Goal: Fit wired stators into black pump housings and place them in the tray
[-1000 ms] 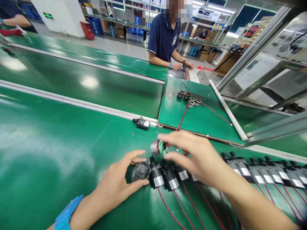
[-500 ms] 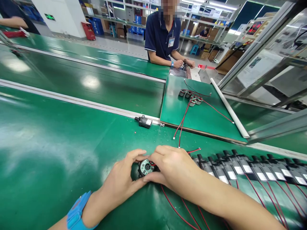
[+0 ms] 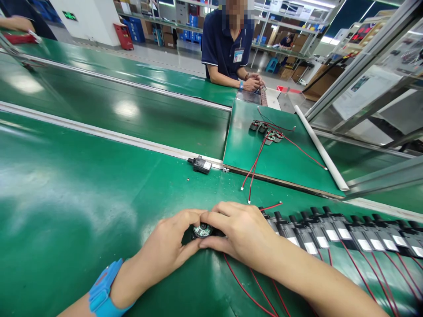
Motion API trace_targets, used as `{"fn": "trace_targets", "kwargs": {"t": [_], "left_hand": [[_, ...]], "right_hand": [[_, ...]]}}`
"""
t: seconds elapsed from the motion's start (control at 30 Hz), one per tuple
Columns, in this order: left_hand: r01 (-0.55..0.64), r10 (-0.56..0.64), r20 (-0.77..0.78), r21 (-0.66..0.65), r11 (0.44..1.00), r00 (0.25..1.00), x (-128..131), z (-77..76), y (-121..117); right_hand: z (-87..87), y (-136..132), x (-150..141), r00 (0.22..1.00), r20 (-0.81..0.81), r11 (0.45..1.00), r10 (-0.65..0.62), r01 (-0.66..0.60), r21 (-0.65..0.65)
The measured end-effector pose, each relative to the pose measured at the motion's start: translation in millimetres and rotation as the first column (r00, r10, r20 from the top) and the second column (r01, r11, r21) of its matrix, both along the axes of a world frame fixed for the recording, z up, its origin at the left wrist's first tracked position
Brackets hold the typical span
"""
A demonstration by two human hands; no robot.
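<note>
Between my two hands sits a small round motor part with a green circuit board [image 3: 202, 230] facing up. My left hand [image 3: 165, 242] grips its left side, thumb below and fingers above; a blue strap [image 3: 105, 288] is round that wrist. From the right, my right hand [image 3: 234, 224] pinches the same part, its thumb and fingertips at the board's edge. Fingers cover much of the part's rim. Right of my hands, black pumps [image 3: 313, 231] with white labels lie in rows, red wires [image 3: 239, 284] trailing toward me.
A single black pump [image 3: 200, 164] lies by the metal rail ahead. Several round motor parts [image 3: 269, 135] with red wires rest on a raised green board [image 3: 277, 160]. Across the bench a co-worker [image 3: 228, 53] handles something small. A metal frame [image 3: 360, 57] stands at right.
My fingers have closed further over the round part, and less of its board shows. The co-worker's hands have come closer together. The view has shifted slightly.
</note>
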State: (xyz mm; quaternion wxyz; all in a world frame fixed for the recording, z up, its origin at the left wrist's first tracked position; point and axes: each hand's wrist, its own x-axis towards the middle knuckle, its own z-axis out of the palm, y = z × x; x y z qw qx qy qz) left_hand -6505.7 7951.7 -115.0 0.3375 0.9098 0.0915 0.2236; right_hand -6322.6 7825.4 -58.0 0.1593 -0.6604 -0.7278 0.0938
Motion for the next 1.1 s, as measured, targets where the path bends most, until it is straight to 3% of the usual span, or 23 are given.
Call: {"fn": "trace_targets", "kwargs": {"t": [0.17, 0.37, 0.5, 0.73, 0.9, 0.97, 1.1], "left_hand": [[0.018, -0.018, 0.010, 0.005, 1.000, 1.000, 1, 3.8, -1], [0.002, -0.002, 0.010, -0.007, 1.000, 1.000, 1, 1.2, 0], [0.033, -0.033, -0.005, 0.012, 0.999, 0.999, 1, 1.7, 1], [0.083, -0.071, -0.081, 0.164, 0.983, 0.994, -1, 5.7, 3], [0.058, -0.048, -0.041, 0.289, 0.955, 0.998, -11, 10.2, 5], [0.083, -0.065, -0.077, 0.259, 0.962, 0.995, -11, 15.5, 8], [0.177, -0.164, -0.253, 0.031, 0.984, 0.953, -7, 28.2, 21]], "right_hand": [[-5.3, 0, 1, 1.000, -0.004, 0.999, 0.013, -0.013, 0.041], [-5.1, 1, 1, 0.982, 0.185, 0.986, 0.028, -0.057, 0.156], [-6.0, 3, 4, 0.985, 0.155, 0.989, 0.073, -0.092, 0.120], [-6.3, 4, 9, 0.994, 0.089, 0.997, 0.058, -0.062, 0.038], [-2.9, 2, -2, 0.992, 0.122, 0.996, 0.033, -0.043, 0.078], [-3.4, 2, -5, 0.986, 0.165, 0.996, 0.026, -0.039, 0.076], [2.9, -6, -5, 0.954, 0.301, 0.997, 0.008, -0.032, 0.077]]}}
